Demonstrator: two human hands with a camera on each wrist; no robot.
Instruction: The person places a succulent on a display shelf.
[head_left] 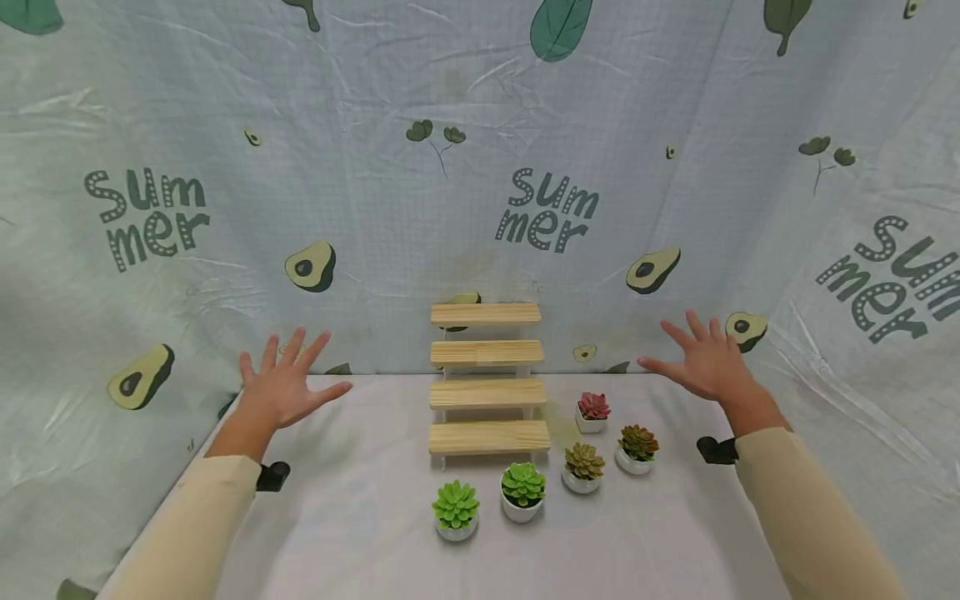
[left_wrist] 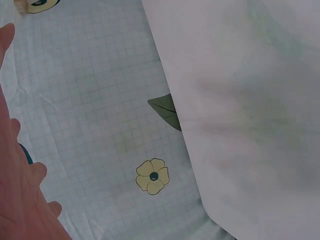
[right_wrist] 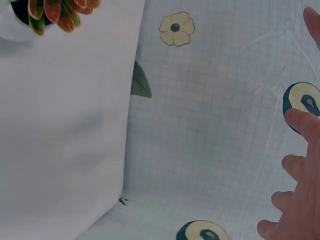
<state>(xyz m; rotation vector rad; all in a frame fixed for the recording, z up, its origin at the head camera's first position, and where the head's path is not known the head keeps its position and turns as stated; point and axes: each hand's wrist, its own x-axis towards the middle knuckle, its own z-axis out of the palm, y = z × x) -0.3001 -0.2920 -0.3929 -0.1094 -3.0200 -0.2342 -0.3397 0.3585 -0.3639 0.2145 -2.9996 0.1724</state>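
Note:
My left hand (head_left: 279, 392) is held out on the left with its fingers spread, holding nothing. On the right, my right hand (head_left: 708, 362) is spread the same way, also bare. Between them stands a wooden tiered shelf (head_left: 489, 392) with several light slats. Several potted succulents stand in front and to its right: a bright green one (head_left: 456, 505), another green one (head_left: 522, 485), an olive one (head_left: 583, 462), a red-brown one (head_left: 637, 445) and a pink one (head_left: 593, 408). The red-brown succulent (right_wrist: 65, 11) shows at the corner of the right wrist view, apart from that hand.
A white table (head_left: 360, 517) carries the shelf and pots. A pale curtain (head_left: 375, 208) printed with avocados, leaves and "summer" lettering hangs behind the table and along both sides. Dark wrist straps (head_left: 273, 477) show at the cuffs of the beige sleeves (head_left: 187, 525).

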